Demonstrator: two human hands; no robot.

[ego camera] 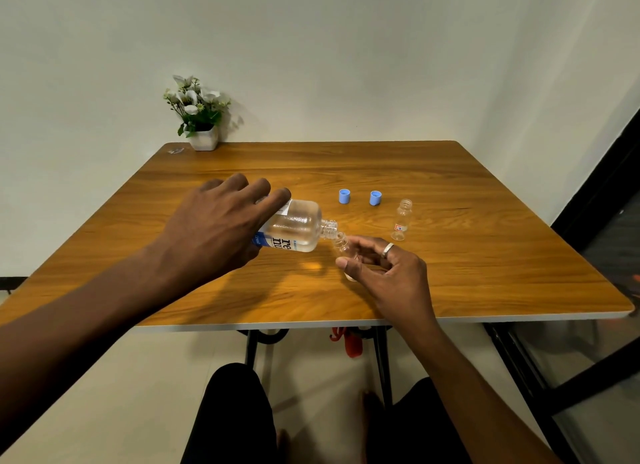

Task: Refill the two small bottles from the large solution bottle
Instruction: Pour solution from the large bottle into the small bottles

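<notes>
Fingers (273,200) of the left hand (214,228) lie slightly spread and curled over the rear of the large solution bottle (298,226), gripping it above the table (485,262). Its long axis runs nearly level, with the open threaded neck pointing right. It is clear plastic holding clear liquid, with a white-and-blue label. The right hand (391,273), a silver ring on one finger, pinches the tilted small bottle (342,244) between thumb and fingertips, its mouth pointing up-left and meeting the large neck. The second small bottle (401,221), clear and uncapped, stands upright just right of them. Behind, the left blue cap (344,196) and right blue cap (375,198) sit apart on glossy wood grain.
</notes>
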